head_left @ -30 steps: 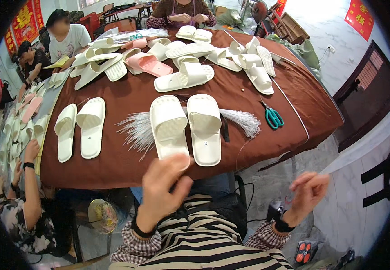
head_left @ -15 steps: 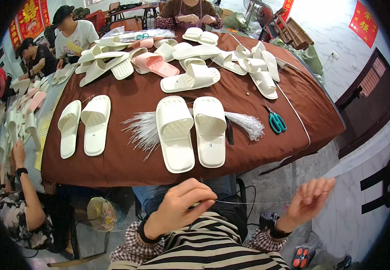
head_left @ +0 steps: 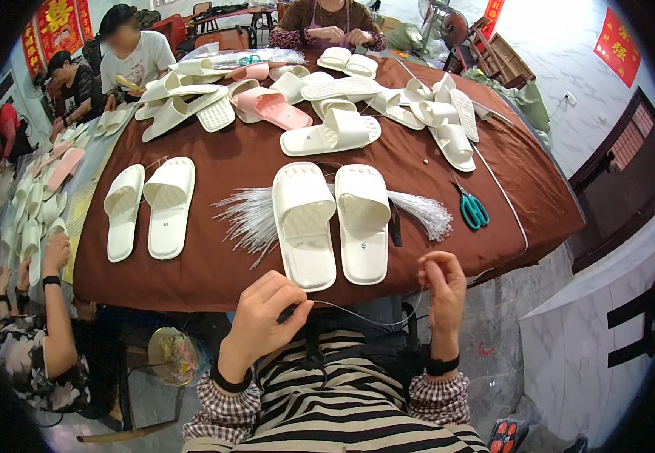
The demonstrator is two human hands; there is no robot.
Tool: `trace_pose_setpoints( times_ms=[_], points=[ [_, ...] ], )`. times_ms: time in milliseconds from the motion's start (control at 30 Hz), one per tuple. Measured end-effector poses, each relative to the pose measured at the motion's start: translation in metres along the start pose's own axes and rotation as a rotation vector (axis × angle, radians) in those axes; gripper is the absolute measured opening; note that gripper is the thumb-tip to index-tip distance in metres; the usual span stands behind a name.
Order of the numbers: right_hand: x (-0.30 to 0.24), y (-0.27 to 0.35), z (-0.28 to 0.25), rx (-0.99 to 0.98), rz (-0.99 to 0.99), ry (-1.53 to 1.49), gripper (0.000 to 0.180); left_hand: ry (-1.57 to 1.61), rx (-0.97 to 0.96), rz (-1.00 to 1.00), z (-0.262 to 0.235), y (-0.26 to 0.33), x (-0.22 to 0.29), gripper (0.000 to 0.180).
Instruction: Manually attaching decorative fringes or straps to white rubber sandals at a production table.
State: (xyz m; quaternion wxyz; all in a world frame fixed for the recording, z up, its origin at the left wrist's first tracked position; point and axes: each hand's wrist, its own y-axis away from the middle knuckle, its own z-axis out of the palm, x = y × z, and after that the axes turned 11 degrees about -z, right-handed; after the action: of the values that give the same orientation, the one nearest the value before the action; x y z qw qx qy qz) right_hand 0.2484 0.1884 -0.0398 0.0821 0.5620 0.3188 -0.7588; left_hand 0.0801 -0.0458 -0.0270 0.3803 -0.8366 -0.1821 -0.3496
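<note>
A thin whitish thread (head_left: 358, 315) sags in a shallow curve between my two hands at the table's near edge. One end is pinched by my left hand (head_left: 265, 313), thumb against bent fingers. My right hand (head_left: 442, 294) is raised, its fingertips closed on the other end. Just beyond my hands, a pair of white slippers lies side by side, the left slipper (head_left: 308, 249) close to the right slipper (head_left: 364, 253), toes away from me. Under them a bundle of white threads (head_left: 248, 215) fans out on both sides.
Teal-handled scissors (head_left: 474, 211) lie to the right on the brown cloth (head_left: 433, 291). Another white pair (head_left: 167, 219) lies at the left. Farther back is a pile of white slippers with a pink slipper (head_left: 271, 108). Several people work around the tables; a bucket (head_left: 170, 355) stands below left.
My right hand has come up and inward from the lower right, and the taut thread now hangs slack. My left hand has moved slightly up and left. The view has shifted a little.
</note>
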Motion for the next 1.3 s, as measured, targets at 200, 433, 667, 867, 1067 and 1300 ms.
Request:
trace_pose_setpoints(
  times_ms=[200, 433, 667, 867, 1067, 1300],
  points=[
    [0.008, -0.029, 0.040, -0.530, -0.044, 0.279, 0.019, 0.027, -0.052, -0.085, 0.009, -0.003, -0.017, 0.013],
    [0.018, -0.052, 0.072, -0.666, -0.480, 0.813, 0.037, -0.039, -0.085, -0.082, 0.015, -0.027, -0.027, 0.012],
    [0.015, -0.045, 0.070, -0.782, -0.563, 0.934, 0.040, -0.245, -0.093, -0.058, 0.024, -0.059, -0.046, 0.013],
    [0.007, -0.088, 0.054, -0.557, -0.377, 0.578, 0.017, -0.324, -0.036, -0.026, 0.034, -0.065, -0.049, 0.014],
    [0.029, -0.167, 0.068, -0.763, -0.371, 0.683, 0.025, -0.502, -0.075, -0.022, 0.036, -0.070, -0.048, 0.011],
    [0.094, -0.208, 0.113, -0.964, -0.272, 0.959, 0.028, -0.593, -0.103, 0.016, 0.042, -0.081, -0.057, 0.011]
  ],
)
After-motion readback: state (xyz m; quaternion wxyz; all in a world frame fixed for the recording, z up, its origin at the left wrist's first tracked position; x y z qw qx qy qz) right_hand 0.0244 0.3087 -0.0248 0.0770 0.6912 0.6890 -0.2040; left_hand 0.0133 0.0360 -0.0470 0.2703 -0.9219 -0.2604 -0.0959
